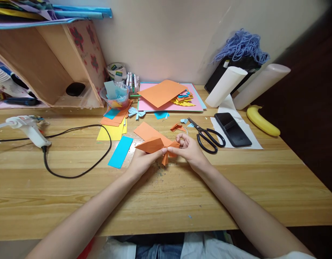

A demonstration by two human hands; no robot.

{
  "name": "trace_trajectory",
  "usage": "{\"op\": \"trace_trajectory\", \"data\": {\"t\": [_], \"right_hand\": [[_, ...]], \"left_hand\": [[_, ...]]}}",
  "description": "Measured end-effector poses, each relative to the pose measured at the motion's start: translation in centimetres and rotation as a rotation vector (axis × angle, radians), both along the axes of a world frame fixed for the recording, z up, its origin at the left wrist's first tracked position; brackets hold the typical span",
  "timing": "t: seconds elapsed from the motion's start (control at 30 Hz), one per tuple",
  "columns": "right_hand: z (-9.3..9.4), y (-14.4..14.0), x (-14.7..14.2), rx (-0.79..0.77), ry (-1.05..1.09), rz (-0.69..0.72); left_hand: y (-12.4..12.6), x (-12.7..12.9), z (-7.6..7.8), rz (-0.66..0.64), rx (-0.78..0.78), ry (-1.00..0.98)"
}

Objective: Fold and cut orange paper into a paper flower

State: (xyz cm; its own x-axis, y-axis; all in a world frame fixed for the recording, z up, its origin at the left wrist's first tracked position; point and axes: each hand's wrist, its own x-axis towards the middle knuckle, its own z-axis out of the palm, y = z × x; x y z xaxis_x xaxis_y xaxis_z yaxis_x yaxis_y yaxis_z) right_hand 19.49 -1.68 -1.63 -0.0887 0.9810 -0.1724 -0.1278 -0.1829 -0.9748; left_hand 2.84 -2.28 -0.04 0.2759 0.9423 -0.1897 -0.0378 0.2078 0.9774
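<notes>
Between my two hands is a folded orange paper bow (152, 145), with a pointed loop on the left, a smaller one on the right and a short tail hanging below. My left hand (144, 158) pinches it near the middle from the left, thumb on top. From the right, my right hand (189, 149) grips the paper close to the same spot, its fingers curled. Just behind lies a flat orange paper strip (146, 130). Left of my hands is a blue paper rectangle (120, 151). Black-handled scissors (207, 136) rest right of my right hand, beside orange scraps (177, 127).
A white glue gun (28, 129) with a looping black cord stands at the left. Coloured paper sheets (198, 104), a plastic cup (116, 97) and a light blue paper bow (137, 113) are behind. A phone (233, 129), a banana (263, 120) and white rolls (226, 86) sit at the right.
</notes>
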Motion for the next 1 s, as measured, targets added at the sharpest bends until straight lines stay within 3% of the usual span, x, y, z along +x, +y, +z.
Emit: {"op": "trace_trajectory", "data": {"t": [0.17,0.4,0.63,1.0], "right_hand": [[0.1,0.0,0.0,0.000,0.020,-0.016],[0.3,0.1,1.0,-0.095,0.003,0.113],[0.7,-0.1,0.4,-0.052,-0.032,0.009],[0.2,-0.1,-0.1,0.027,-0.038,-0.028]], "left_hand": [[0.0,0.0,0.3,0.008,-0.019,0.002],[0.1,0.0,-0.5,0.049,-0.077,-0.055],[0.0,0.1,-0.6,0.059,0.007,0.015],[-0.1,0.2,-1.1,0.086,-0.002,0.022]]}}
